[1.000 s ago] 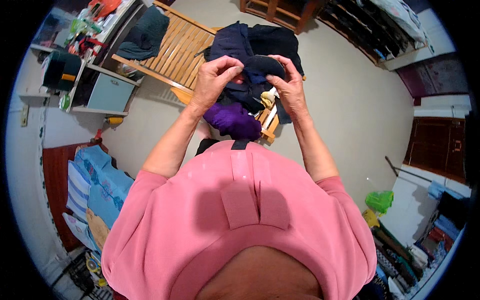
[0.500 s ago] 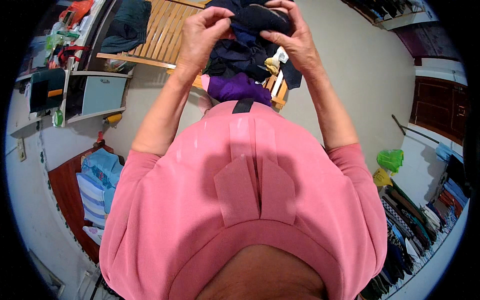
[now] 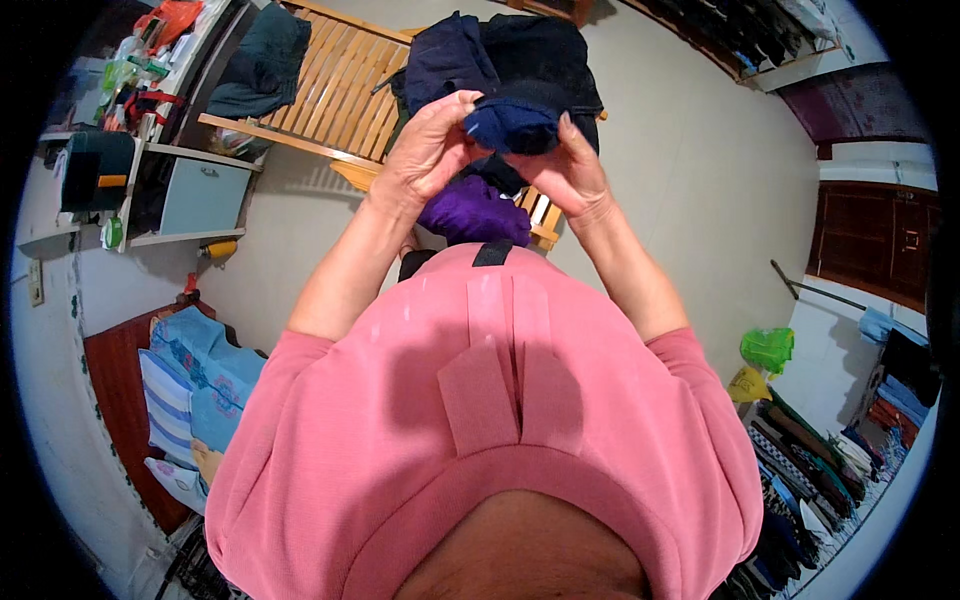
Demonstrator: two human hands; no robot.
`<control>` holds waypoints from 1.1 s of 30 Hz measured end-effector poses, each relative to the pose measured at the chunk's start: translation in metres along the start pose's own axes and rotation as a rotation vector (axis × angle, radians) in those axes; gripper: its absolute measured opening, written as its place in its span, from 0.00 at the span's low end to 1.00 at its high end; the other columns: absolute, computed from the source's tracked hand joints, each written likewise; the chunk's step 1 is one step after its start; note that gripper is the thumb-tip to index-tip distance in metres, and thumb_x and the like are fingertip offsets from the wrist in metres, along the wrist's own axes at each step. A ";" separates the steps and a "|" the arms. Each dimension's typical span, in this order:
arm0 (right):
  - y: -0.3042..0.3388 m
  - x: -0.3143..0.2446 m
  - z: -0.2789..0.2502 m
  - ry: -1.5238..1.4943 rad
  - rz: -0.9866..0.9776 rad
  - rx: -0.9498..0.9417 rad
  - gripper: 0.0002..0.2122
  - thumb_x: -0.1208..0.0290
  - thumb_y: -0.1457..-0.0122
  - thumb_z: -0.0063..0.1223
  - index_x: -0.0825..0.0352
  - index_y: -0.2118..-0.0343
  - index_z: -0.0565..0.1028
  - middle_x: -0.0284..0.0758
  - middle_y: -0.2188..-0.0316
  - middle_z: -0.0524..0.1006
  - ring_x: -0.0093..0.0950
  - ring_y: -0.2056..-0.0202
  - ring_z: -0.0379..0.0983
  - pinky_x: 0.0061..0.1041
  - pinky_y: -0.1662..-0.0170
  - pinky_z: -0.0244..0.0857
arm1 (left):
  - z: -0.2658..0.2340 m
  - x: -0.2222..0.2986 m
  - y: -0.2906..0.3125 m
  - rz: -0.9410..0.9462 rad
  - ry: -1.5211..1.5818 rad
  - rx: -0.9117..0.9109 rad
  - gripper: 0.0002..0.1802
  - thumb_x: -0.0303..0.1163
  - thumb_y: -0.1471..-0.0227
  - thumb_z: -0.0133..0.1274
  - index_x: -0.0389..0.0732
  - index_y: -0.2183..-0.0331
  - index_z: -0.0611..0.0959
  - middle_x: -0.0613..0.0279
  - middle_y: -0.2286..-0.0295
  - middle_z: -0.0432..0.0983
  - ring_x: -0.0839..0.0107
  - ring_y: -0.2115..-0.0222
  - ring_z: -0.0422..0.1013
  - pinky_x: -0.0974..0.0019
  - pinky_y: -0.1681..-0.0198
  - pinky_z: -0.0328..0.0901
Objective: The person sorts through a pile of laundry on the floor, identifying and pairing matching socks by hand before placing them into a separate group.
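Between both hands is a dark blue rolled cloth, about the size of a balled pair of socks, with small pale marks on its left side. My left hand grips its left edge with thumb and fingers. On the other side, my right hand cups it from below and right, thumb up against it. Just beyond the hands, dark clothes lie heaped on a slatted wooden bench. A purple cloth lies nearer to me, below the hands. The exact kind of the held piece is hard to tell.
The slatted bench stretches to the left, with dark green folded clothing on it. Left stand a cluttered shelf and a pale blue cabinet door. Clothes hang in a row at the lower right, near a green plastic bag.
Both hands have come closer to my body with the dark cloth, which now looks more compactly rolled. More of the dark clothes heap shows beyond them.
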State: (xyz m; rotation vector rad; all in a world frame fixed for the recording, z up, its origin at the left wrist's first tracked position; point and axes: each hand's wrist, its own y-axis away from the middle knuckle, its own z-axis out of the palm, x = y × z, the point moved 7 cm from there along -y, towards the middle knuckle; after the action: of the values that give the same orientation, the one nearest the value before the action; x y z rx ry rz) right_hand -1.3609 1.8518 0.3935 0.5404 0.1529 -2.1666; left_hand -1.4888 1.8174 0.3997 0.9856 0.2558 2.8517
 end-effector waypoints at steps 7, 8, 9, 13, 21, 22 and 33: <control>0.016 0.022 -0.022 -0.248 0.350 -0.280 0.35 0.37 0.47 0.45 0.67 0.50 0.69 0.42 0.56 0.75 0.39 0.53 0.72 0.42 0.45 0.62 | 0.013 -0.031 -0.005 -0.070 0.048 -0.061 0.06 0.25 0.47 0.51 0.38 0.65 0.78 0.64 0.70 0.77 0.75 0.71 0.74 0.71 0.68 0.71; 0.018 0.020 -0.020 -0.182 0.307 -0.175 0.33 0.39 0.46 0.47 0.67 0.50 0.70 0.41 0.56 0.76 0.37 0.53 0.72 0.41 0.46 0.63 | 0.012 -0.033 -0.001 -0.049 0.059 -0.024 0.06 0.25 0.47 0.50 0.39 0.65 0.78 0.64 0.70 0.77 0.75 0.72 0.74 0.71 0.68 0.71; 0.020 0.016 -0.017 -0.115 0.264 -0.071 0.32 0.41 0.46 0.49 0.68 0.51 0.70 0.40 0.56 0.76 0.34 0.54 0.73 0.40 0.47 0.65 | 0.009 -0.034 0.003 -0.028 0.071 0.013 0.05 0.25 0.47 0.50 0.39 0.65 0.78 0.64 0.70 0.77 0.75 0.72 0.73 0.71 0.69 0.70; 0.024 0.002 -0.016 0.116 0.105 0.236 0.26 0.49 0.46 0.56 0.63 0.51 0.70 0.34 0.55 0.74 0.30 0.53 0.71 0.38 0.46 0.62 | 0.004 -0.019 0.009 0.171 -0.212 0.023 0.09 0.25 0.46 0.47 0.43 0.60 0.75 0.71 0.69 0.72 0.80 0.69 0.69 0.74 0.66 0.66; 0.018 -0.020 -0.014 0.570 -0.024 0.340 0.27 0.55 0.45 0.59 0.63 0.49 0.63 0.33 0.63 0.71 0.23 0.58 0.70 0.27 0.57 0.68 | 0.042 0.002 0.034 0.391 -0.871 -0.075 0.17 0.24 0.51 0.50 0.38 0.56 0.74 0.69 0.65 0.70 0.82 0.66 0.66 0.77 0.65 0.63; 0.017 -0.024 -0.012 0.659 -0.054 0.363 0.28 0.54 0.46 0.59 0.64 0.48 0.62 0.33 0.63 0.71 0.23 0.58 0.70 0.25 0.59 0.68 | 0.040 0.007 0.036 0.462 -1.016 0.025 0.16 0.24 0.52 0.51 0.37 0.58 0.75 0.68 0.67 0.71 0.81 0.67 0.67 0.75 0.66 0.64; 0.024 -0.032 0.016 1.331 -0.042 0.181 0.28 0.74 0.47 0.52 0.64 0.41 0.60 0.44 0.53 0.70 0.25 0.57 0.70 0.23 0.57 0.65 | -0.003 0.007 0.027 0.334 -0.611 0.319 0.09 0.30 0.47 0.49 0.39 0.62 0.77 0.67 0.70 0.71 0.76 0.70 0.69 0.69 0.69 0.67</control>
State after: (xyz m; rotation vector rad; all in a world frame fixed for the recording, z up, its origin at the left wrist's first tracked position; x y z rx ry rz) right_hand -1.3305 1.8556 0.4238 2.0021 0.6696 -1.5135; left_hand -1.4974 1.7916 0.4067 2.0676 0.5297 2.6397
